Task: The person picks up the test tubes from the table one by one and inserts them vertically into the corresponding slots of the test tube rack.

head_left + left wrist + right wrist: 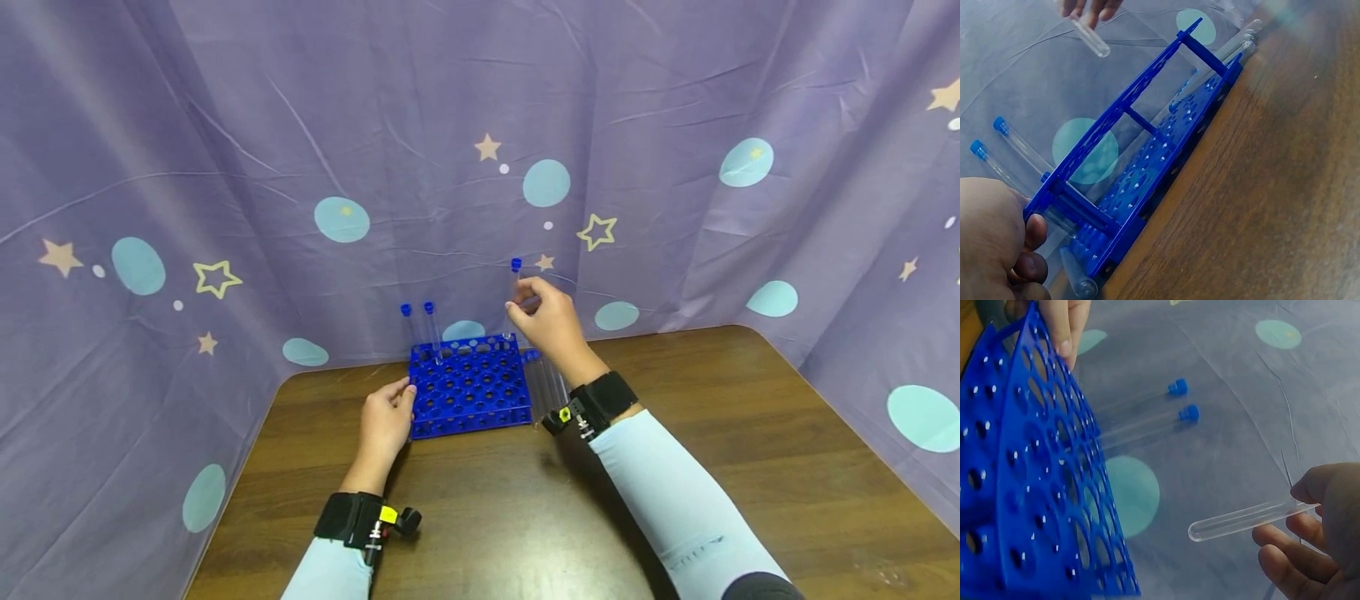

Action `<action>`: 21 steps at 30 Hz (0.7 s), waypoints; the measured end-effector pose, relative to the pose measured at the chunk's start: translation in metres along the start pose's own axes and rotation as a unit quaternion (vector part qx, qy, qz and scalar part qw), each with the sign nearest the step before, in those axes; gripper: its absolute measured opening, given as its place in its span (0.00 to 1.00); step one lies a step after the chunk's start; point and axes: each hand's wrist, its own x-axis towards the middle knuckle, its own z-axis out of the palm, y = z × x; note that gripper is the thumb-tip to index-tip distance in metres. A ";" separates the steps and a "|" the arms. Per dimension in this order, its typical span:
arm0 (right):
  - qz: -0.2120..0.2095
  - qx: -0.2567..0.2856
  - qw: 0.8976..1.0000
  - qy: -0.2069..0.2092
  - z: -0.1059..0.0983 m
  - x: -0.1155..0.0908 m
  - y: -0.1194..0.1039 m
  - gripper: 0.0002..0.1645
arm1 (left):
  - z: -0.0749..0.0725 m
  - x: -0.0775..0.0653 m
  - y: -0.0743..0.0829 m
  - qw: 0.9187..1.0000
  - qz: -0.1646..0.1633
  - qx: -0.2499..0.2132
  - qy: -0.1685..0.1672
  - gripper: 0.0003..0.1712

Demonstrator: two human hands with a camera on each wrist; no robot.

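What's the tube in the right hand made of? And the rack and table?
Tube: clear, shiny, glass or plastic; you see through it.
Rack: probably glossy plastic; white glints show around its holes.
Table: wood or wood-look, slightly shiny; brown grain shows.

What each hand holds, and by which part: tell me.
The right hand pinches a clear test tube by its upper part, below the blue cap; the left hand grips the blue rack by its left end.

Pinched by the right hand (553,323), a clear, round-ended tube (1241,520) shines smooth; below the grip, a perforated blue plastic rack (471,390) gleams on a glossy brown wood-grain table (487,508); behind, matt purple cloth (420,100) creases.
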 end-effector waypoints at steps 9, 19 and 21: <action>-0.013 -0.003 0.999 -0.031 0.032 0.015 -0.017 0.19 | 0.000 0.001 -0.001 1.000 -0.002 0.005 0.003 0.22; 0.008 -0.029 0.997 -0.072 0.069 0.020 -0.019 0.20 | 0.000 0.000 0.000 1.000 0.011 0.004 0.004 0.21; 0.012 -0.025 0.997 -0.077 0.075 0.020 -0.017 0.20 | 0.001 0.000 -0.001 1.000 0.012 0.004 0.008 0.21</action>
